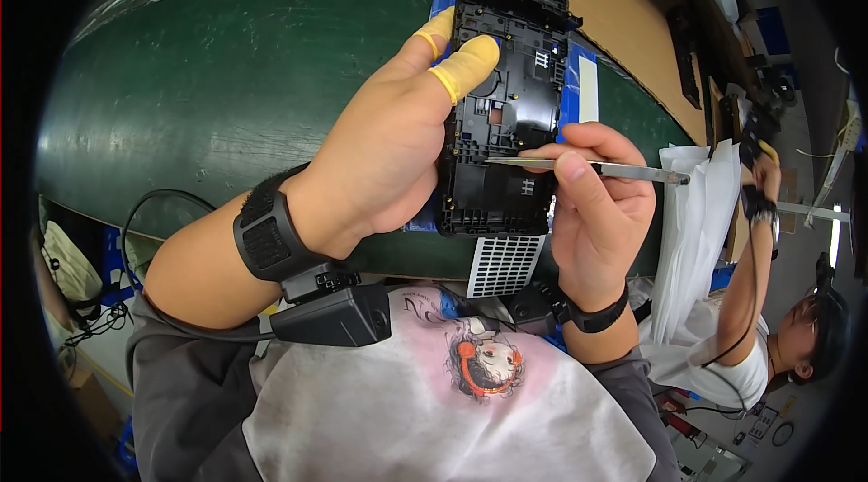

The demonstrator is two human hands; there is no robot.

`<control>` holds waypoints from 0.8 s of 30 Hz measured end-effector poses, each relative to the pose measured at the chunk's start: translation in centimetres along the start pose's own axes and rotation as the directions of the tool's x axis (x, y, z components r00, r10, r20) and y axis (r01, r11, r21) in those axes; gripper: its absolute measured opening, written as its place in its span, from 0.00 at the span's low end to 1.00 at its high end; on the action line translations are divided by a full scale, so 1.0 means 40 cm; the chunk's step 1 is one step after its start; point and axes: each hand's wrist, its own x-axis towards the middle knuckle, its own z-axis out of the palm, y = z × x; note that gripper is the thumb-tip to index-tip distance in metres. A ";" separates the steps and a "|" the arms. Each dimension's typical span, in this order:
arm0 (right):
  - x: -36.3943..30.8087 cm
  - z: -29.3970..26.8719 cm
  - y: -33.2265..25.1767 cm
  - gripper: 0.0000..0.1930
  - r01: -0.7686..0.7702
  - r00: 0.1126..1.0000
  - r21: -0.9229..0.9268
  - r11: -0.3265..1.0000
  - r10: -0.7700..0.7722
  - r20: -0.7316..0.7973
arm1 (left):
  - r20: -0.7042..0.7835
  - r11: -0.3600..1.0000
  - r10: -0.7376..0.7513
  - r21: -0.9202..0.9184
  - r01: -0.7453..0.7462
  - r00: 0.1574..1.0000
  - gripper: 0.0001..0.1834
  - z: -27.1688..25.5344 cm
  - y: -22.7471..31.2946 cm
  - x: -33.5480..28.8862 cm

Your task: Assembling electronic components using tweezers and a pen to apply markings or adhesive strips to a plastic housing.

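My left hand (389,125), with yellow finger cots on its thumb and a finger, grips the left edge of a black plastic housing (520,129). The housing has ribs, clips and small brass-coloured inserts, and is held up over the green table. In my right hand (601,202) is a pair of metal tweezers (624,171), pinched between thumb and fingers. Its tips lie over the lower left part of the housing; whether they hold a small part I cannot tell. Below the housing is a white sheet with a grid of dark rectangles (506,265).
A green table (226,102) spreads to the left. Blue material (571,102) with a pale strip lies under the housing. White foam sheets (692,229) stand at right, near a cardboard box (633,21). Another person (741,337) works at the far right.
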 end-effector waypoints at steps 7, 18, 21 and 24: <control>0.003 -0.004 -0.005 0.12 0.038 0.999 -0.003 0.999 -0.038 0.007 | 0.106 0.999 -0.022 0.051 0.017 0.994 0.31 -0.009 0.008 -0.005; 0.041 -0.082 -0.017 0.11 0.062 0.984 0.030 0.998 -0.056 -0.168 | 0.059 0.911 0.292 0.286 -0.297 0.955 0.38 -0.014 0.046 0.018; 0.044 -0.108 0.036 0.09 -0.130 0.976 -0.035 0.991 0.122 -0.179 | -0.018 0.925 0.353 0.158 -0.346 0.936 0.24 -0.049 0.063 0.030; 0.052 -0.113 0.065 0.09 -0.137 0.974 -0.047 0.989 0.126 -0.189 | -0.130 0.954 0.299 0.061 -0.293 0.945 0.17 -0.074 0.068 0.038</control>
